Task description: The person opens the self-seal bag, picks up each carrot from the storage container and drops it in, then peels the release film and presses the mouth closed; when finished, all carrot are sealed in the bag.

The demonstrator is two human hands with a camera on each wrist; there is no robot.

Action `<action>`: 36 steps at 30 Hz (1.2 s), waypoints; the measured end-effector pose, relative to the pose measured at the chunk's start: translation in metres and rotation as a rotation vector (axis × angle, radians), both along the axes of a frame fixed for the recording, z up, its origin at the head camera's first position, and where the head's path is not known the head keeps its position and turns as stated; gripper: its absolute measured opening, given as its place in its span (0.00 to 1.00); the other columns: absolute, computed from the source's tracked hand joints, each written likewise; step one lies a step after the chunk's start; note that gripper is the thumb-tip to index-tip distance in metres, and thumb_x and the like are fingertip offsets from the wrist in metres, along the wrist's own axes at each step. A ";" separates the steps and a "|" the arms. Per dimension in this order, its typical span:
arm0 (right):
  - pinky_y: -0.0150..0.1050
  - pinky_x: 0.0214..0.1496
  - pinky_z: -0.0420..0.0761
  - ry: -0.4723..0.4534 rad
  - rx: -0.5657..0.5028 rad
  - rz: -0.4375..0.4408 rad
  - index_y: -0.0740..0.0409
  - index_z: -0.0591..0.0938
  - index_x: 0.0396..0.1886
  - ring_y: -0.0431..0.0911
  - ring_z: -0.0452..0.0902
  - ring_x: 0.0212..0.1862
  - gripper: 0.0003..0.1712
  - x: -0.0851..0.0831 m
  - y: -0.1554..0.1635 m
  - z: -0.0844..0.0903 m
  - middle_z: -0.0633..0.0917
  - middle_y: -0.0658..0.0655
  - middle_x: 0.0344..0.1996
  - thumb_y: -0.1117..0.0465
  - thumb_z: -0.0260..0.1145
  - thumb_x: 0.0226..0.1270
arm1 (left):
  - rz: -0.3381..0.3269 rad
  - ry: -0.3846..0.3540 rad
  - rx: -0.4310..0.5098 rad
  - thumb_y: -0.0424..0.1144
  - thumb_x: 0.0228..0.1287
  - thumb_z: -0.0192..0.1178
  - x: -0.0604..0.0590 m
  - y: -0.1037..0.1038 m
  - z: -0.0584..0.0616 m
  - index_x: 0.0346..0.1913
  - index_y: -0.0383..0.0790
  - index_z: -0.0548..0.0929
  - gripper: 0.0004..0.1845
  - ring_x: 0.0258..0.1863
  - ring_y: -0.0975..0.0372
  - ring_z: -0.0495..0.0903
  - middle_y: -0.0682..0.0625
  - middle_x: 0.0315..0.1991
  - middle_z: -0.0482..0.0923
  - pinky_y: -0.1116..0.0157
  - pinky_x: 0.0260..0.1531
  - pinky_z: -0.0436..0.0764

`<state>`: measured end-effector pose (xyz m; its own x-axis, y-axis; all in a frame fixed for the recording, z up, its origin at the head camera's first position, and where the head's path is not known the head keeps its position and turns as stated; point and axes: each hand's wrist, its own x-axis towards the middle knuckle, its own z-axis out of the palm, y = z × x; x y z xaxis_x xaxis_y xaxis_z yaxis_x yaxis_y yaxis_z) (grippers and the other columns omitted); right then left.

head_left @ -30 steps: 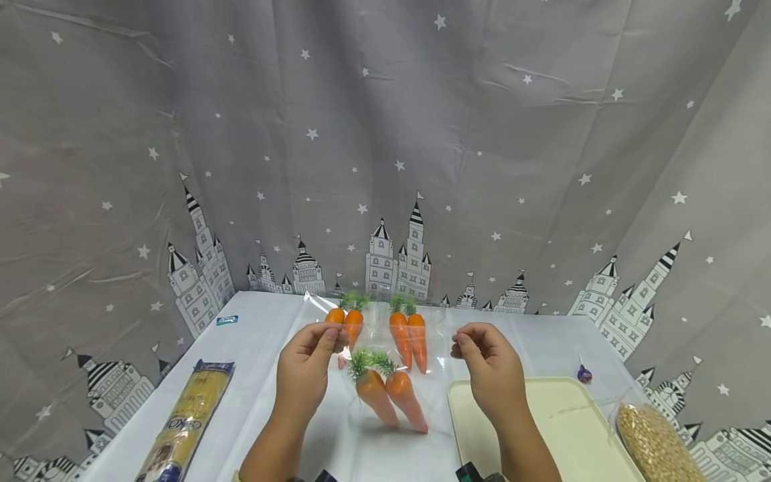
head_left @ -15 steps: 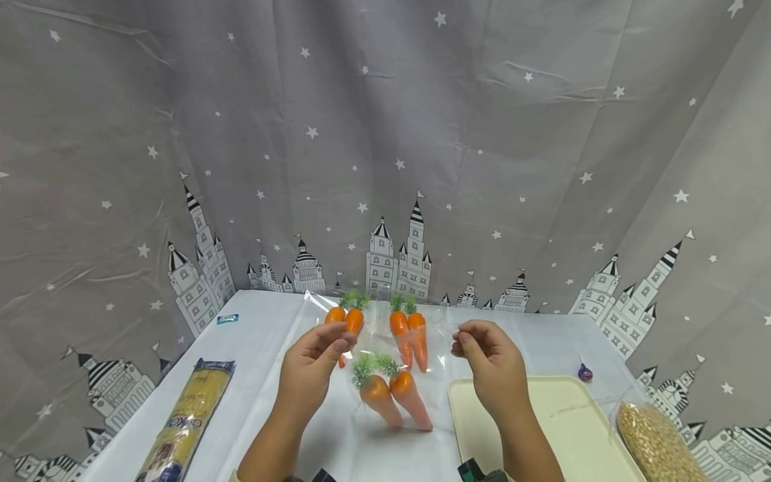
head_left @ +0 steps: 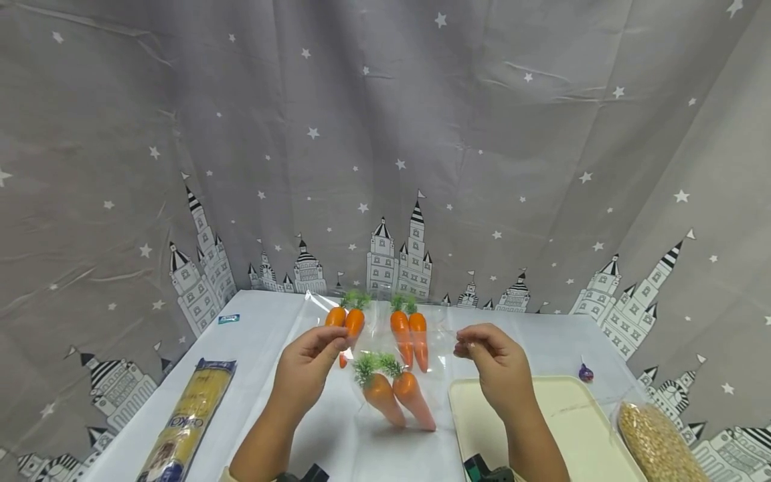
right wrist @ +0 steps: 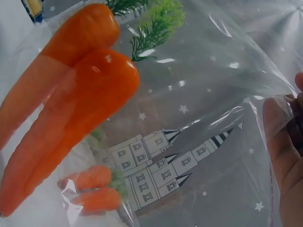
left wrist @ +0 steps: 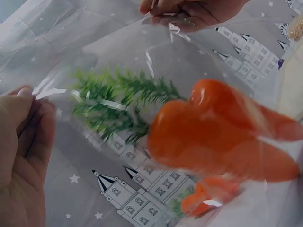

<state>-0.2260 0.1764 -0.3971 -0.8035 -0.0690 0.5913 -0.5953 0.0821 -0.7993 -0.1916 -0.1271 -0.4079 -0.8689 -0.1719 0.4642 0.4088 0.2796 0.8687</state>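
Observation:
My left hand (head_left: 306,371) pinches one top corner of a clear plastic bag (left wrist: 109,52). The opposite corner is pinched between the thumb and fingers of my right hand (head_left: 498,368). Two orange carrots (head_left: 384,400) with green feathery tops hang inside the bag, tops up and tips slanting to the right in the head view. Both wrist views show the film stretched between the hands. Behind it on the table lie two more pairs of carrots, a left pair (head_left: 354,325) partly hidden by my left fingers and a right pair (head_left: 401,335), apparently in clear film too.
A pack of spaghetti (head_left: 189,422) lies at the left on the white table (head_left: 259,348), with a small blue-green packet (head_left: 229,319) behind it. At the right are a cream tray (head_left: 560,415), a purple lollipop (head_left: 585,373) and a bag of grain (head_left: 656,442). A grey curtain (head_left: 385,134) hangs behind.
The bag with the two carrots has swung slightly to the right. My right hand has shifted a little to the right, while both hands keep their hold on the bag's corners.

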 end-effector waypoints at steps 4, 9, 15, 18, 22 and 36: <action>0.40 0.46 0.90 0.026 -0.003 0.037 0.72 0.84 0.43 0.45 0.88 0.41 0.11 -0.002 0.004 -0.001 0.85 0.57 0.41 0.82 0.57 0.72 | -0.052 0.026 -0.048 0.30 0.72 0.65 0.001 -0.004 0.000 0.46 0.45 0.88 0.07 0.41 0.61 0.86 0.53 0.42 0.88 0.69 0.41 0.86; 0.40 0.47 0.89 0.072 0.012 0.078 0.70 0.84 0.41 0.46 0.87 0.43 0.13 -0.004 0.009 -0.001 0.84 0.62 0.41 0.82 0.55 0.73 | -0.078 0.105 -0.102 0.21 0.69 0.59 0.002 -0.007 0.002 0.42 0.47 0.89 0.17 0.45 0.65 0.85 0.55 0.42 0.87 0.69 0.45 0.87; 0.37 0.49 0.88 0.124 0.045 0.086 0.64 0.85 0.36 0.42 0.85 0.45 0.13 -0.005 0.013 0.000 0.85 0.57 0.41 0.81 0.58 0.72 | -0.089 0.167 -0.176 0.19 0.68 0.60 0.000 -0.009 0.004 0.42 0.48 0.90 0.19 0.40 0.65 0.83 0.56 0.42 0.87 0.70 0.39 0.86; 0.33 0.50 0.86 0.136 0.074 0.085 0.63 0.85 0.33 0.41 0.84 0.46 0.13 -0.005 0.015 0.000 0.85 0.57 0.41 0.79 0.60 0.73 | -0.081 0.173 -0.216 0.19 0.68 0.60 -0.001 -0.010 0.006 0.41 0.48 0.90 0.19 0.37 0.65 0.81 0.57 0.42 0.87 0.70 0.36 0.85; 0.29 0.50 0.84 0.149 0.144 0.041 0.58 0.86 0.32 0.39 0.82 0.48 0.16 -0.005 0.019 -0.001 0.86 0.55 0.40 0.79 0.60 0.73 | -0.086 0.160 -0.234 0.19 0.66 0.61 -0.002 -0.011 0.007 0.42 0.48 0.90 0.19 0.40 0.66 0.82 0.58 0.43 0.87 0.73 0.41 0.85; 0.30 0.47 0.87 0.039 0.177 -0.041 0.56 0.84 0.36 0.40 0.84 0.44 0.08 -0.001 0.014 0.002 0.85 0.55 0.39 0.73 0.71 0.68 | -0.037 0.081 -0.105 0.32 0.68 0.70 -0.002 0.007 0.010 0.46 0.47 0.85 0.08 0.36 0.61 0.83 0.54 0.37 0.84 0.68 0.40 0.87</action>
<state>-0.2265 0.1907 -0.3946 -0.7848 -0.1419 0.6033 -0.6184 0.2444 -0.7469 -0.1934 -0.1201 -0.3976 -0.8326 -0.0870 0.5470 0.4882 0.3511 0.7990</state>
